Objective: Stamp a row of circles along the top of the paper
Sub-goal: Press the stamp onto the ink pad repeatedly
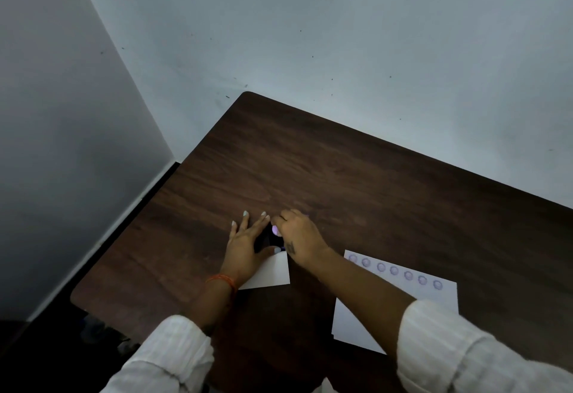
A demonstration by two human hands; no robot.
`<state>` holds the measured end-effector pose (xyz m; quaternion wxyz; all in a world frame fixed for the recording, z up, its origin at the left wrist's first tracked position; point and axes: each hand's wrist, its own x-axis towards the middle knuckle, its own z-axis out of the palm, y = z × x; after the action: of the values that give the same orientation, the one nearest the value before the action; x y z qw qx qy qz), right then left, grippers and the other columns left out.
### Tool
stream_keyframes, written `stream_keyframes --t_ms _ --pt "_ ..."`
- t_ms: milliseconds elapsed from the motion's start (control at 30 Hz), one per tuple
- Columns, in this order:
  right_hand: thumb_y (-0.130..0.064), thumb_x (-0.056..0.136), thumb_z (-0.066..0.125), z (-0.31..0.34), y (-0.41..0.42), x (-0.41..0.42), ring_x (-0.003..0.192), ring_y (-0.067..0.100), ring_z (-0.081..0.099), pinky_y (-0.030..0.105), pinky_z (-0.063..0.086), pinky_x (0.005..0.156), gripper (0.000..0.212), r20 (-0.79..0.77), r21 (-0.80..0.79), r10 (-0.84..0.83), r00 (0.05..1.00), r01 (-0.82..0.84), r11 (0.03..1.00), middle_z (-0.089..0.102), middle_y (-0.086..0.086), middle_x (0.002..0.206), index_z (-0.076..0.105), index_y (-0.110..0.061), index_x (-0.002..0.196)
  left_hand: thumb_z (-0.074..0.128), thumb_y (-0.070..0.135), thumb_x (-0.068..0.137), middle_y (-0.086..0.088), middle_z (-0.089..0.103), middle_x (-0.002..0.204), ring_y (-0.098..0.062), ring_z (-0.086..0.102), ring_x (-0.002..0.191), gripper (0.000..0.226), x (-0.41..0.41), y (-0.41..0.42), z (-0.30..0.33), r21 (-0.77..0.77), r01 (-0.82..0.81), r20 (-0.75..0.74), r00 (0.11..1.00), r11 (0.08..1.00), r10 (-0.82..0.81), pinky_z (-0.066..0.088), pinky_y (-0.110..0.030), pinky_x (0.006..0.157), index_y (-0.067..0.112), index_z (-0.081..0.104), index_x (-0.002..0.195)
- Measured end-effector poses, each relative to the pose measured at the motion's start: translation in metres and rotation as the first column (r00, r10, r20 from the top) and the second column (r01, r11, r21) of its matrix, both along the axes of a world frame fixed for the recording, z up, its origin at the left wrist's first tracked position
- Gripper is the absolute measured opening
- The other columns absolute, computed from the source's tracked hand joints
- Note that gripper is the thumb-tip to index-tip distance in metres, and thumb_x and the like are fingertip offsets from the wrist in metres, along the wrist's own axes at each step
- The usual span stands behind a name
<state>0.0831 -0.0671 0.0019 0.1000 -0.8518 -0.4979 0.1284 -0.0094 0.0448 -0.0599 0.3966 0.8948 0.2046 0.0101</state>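
Lying flat near the front right part of the table (pixel 310 160), the paper (pixel 403 296) carries a row of seven purple circles (pixel 394 270) along its far edge; that row runs from left, nearer the table's middle, toward the right and slightly toward the front edge, and the sheet's long axis cannot be judged because the right forearm covers much of it. The stamp (pixel 275 230) sits left of the paper, between the two hands; only a small round purple patch of it shows, over a dark object (pixel 268 242) too dim to identify, so its orientation cannot be told. Right hand (pixel 299 237): knuckles up, fingers curled down around the stamp, apparently pinching it, though the contact is hidden by the back of the hand. Left hand (pixel 246 245): palm down, fingers spread and extended toward the far edge, pressed flat beside the dark object, thumb lying on the corner of a smaller white sheet (pixel 269 273) which rests nearer the front edge. An orange thread band (pixel 221 281) circles the left wrist. Both forearms reach in from the front edge, in rolled white sleeves (pixel 173 352). Surface: dark wood-grain tabletop with rounded corners, its far edge against a pale scuffed wall (pixel 341 35); a second wall meets it at left. Lighting is low.
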Motion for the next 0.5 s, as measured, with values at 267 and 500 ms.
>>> stream_keyframes --t_ms 267,500 --pt "-0.002 0.087 0.047 0.021 -0.008 0.016 0.090 0.036 0.059 0.038 0.041 0.074 0.018 -0.180 -0.073 -0.099 0.979 0.087 0.994 0.062 0.025 0.092 0.062 0.005 0.082 0.065 0.037 0.082 0.001 0.026 0.155 -0.022 -0.001 0.146 0.070 -0.001 0.000 0.006 -0.031 0.003 -0.011 1.000 1.000 -0.004 -0.007 -0.042 0.118 0.024 0.032 0.142" --pt "-0.005 0.090 0.051 0.011 -0.008 -0.001 0.117 0.030 0.046 0.038 0.042 0.095 0.030 0.028 -0.143 -0.051 0.998 0.055 0.988 0.053 0.018 0.124 0.051 -0.002 0.120 0.065 0.037 0.082 0.002 0.025 0.155 -0.023 -0.002 0.146 0.069 -0.001 -0.001 0.006 -0.021 0.004 -0.012 1.000 1.000 -0.005 -0.007 -0.043 0.119 0.024 0.031 0.142"
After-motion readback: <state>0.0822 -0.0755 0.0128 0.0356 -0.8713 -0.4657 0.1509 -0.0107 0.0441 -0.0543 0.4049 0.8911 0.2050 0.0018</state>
